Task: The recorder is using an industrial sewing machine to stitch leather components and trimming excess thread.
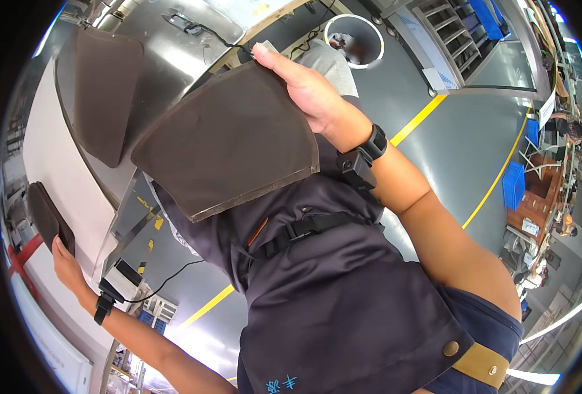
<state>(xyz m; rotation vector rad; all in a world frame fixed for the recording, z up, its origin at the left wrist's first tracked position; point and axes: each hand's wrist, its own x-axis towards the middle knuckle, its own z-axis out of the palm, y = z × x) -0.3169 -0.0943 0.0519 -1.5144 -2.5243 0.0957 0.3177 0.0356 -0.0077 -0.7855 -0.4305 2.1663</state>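
Note:
My right hand [311,95] grips a large dark brown, leather-like panel [228,141] by its right edge. The thumb lies along the edge, and the other fingers are hidden beneath. This panel is tilted in front of my apron, its lighter cut edge facing me. Out to the left, my left hand [71,270] closes on the near end of a smaller dark brown panel [51,220], which looks like two layers; part of its grip is hidden. Another dark brown panel [106,92] lies on the metal table [163,52], beyond a pale sheet [64,157].
A black cable [212,34] crosses the table's far side. Beyond it on the floor stands a round white bin [327,43] with scraps inside. A wheeled metal cabinet [494,69] is at the far right. Blue crates [514,186] stand past a yellow floor line [501,174].

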